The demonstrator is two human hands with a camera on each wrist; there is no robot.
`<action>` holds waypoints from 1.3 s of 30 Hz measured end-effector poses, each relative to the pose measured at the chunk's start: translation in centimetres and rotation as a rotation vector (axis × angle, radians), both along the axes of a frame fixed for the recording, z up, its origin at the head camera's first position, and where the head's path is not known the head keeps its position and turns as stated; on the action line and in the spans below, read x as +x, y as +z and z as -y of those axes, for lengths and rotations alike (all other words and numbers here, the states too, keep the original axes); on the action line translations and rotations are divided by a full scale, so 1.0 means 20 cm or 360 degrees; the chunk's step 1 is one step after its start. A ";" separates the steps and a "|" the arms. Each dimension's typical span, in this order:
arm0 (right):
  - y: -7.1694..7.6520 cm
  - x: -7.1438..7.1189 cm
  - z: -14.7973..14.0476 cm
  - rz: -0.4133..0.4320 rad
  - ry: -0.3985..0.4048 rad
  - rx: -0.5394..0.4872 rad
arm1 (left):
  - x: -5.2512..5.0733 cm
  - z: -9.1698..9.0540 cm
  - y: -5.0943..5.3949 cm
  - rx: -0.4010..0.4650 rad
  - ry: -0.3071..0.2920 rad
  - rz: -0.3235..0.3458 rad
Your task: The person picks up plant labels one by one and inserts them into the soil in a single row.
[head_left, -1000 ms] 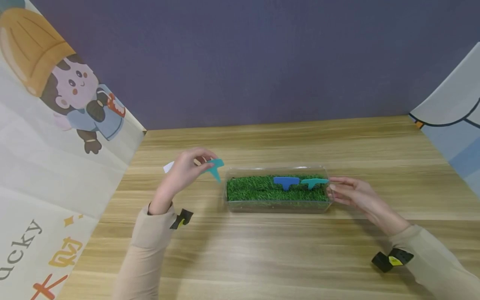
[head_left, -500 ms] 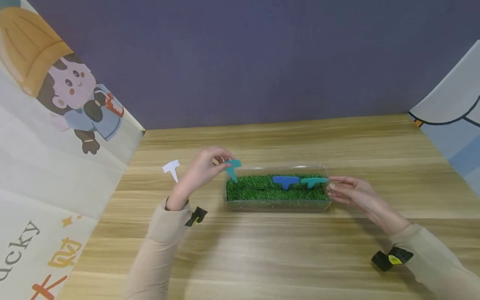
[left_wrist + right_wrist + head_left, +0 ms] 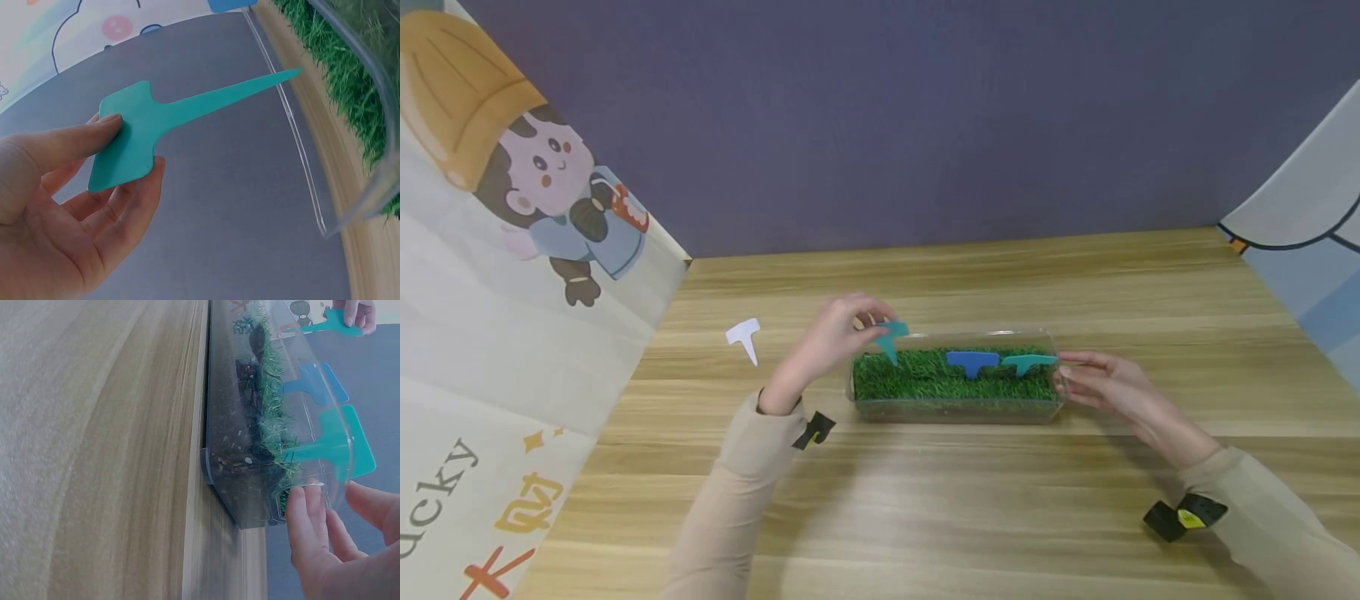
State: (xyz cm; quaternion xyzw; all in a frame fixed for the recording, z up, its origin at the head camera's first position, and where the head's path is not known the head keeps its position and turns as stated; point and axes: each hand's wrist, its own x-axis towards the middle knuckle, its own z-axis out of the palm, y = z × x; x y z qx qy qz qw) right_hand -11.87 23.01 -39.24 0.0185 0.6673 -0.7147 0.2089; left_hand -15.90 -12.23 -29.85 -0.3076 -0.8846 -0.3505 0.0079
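My left hand (image 3: 831, 346) pinches a teal T-shaped plant label (image 3: 128, 140) by its wide head, thumb on one face and fingers behind. In the head view its pointed stem hangs down over the left part of a clear planter box (image 3: 955, 411). Green grass (image 3: 917, 385) covers the dark soil (image 3: 240, 431) in the box. A blue plant label (image 3: 972, 362) and another teal plant label (image 3: 1028, 364) stand in the grass toward the right. At the box's right end, my right hand (image 3: 1108, 387) rests extended fingers against the clear wall.
A white plant label (image 3: 744, 335) lies on the wooden table (image 3: 970, 500), left of the box. Behind the table rises a dark purple-blue panel (image 3: 925, 125). Printed cartoon sheets (image 3: 482, 350) border the left and right sides.
My left hand has carried the teal plant label rightward, from beside the box to above its left part. The white label has come into fuller view. My right hand stays at the box end.
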 end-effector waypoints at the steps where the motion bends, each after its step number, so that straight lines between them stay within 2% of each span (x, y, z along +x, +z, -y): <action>1: 0.00 0.00 0.00 -0.0001 0.0001 0.0009 | 0.00 -0.01 0.00 0.0000 -0.0003 0.0002; 12: 0.00 0.00 0.00 -0.0005 0.0005 0.0026 | 0.00 -0.07 -0.03 -0.0003 -0.0040 0.0050; 24: 0.01 0.00 0.00 0.0028 -0.0008 -0.0006 | 0.01 -0.13 -0.07 -0.0074 -0.0067 -0.0022; 32: 0.01 0.00 0.01 0.0029 -0.0011 0.0031 | 0.01 -0.15 -0.10 -0.0109 -0.0087 0.0015; 39: 0.01 0.00 0.01 0.0007 -0.0001 0.0059 | 0.01 -0.17 -0.13 -0.0111 -0.0099 0.0008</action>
